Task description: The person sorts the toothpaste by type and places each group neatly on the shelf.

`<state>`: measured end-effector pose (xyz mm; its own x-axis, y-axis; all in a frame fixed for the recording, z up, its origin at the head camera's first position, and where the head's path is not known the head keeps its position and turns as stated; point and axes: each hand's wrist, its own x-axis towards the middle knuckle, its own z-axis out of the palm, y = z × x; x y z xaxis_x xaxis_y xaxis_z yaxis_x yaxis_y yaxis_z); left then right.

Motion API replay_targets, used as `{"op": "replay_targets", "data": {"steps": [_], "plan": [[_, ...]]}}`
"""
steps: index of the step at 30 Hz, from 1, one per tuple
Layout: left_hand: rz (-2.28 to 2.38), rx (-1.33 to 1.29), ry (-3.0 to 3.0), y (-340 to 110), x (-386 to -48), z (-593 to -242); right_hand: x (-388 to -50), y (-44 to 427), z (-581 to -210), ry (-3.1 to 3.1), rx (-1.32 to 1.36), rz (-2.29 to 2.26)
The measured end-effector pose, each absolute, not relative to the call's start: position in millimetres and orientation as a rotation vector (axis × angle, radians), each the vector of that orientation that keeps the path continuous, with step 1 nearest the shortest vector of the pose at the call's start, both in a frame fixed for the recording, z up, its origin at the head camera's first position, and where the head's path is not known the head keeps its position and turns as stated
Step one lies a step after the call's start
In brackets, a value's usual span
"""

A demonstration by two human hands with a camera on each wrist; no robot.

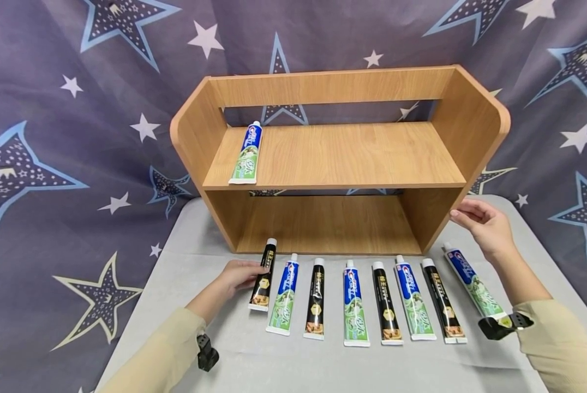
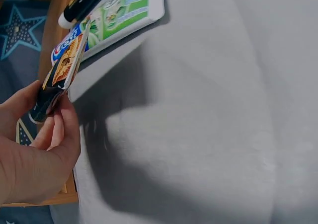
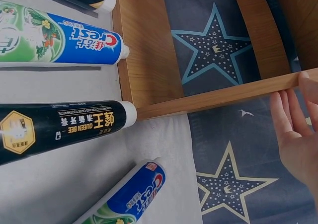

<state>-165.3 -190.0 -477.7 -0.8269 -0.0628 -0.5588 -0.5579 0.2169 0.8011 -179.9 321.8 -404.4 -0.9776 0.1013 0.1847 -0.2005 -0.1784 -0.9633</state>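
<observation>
1 black toothpaste tube [image 1: 263, 284] before the shelf [image 1: 362, 155] is clamped by fingers of the left hand [image 1: 241, 274]; those of the right hand [image 1: 486, 226] pinch the shelf's right edge.

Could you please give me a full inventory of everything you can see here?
Wooden shelf: 1, light brown, standing on the table
Blue-and-green toothpaste tubes: 5, white caps; 1 at the left end of the upper board, 4 in the row in front of the shelf
Black toothpaste tubes: 4, white caps, alternating with the others in that row
Table: 1, light grey, under the shelf and row
Star-patterned cloth: number of pieces unclear, grey-purple, behind and beside the table
Wrist cameras: 2, black, one at each wrist
Sleeves: 2, beige, on the forearms
Left hand: 1, pinching the leftmost black tube
Right hand: 1, gripping the edge of the shelf's right side panel
</observation>
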Motion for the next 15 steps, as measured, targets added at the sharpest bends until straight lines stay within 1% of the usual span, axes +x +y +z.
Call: {"op": "replay_targets", "data": {"steps": [15], "plan": [[1.736,-0.653,1.997,-175.0,-197.2,-466.6,-178.5,319.9,-402.0,-1.864,0.117,2.277]]}}
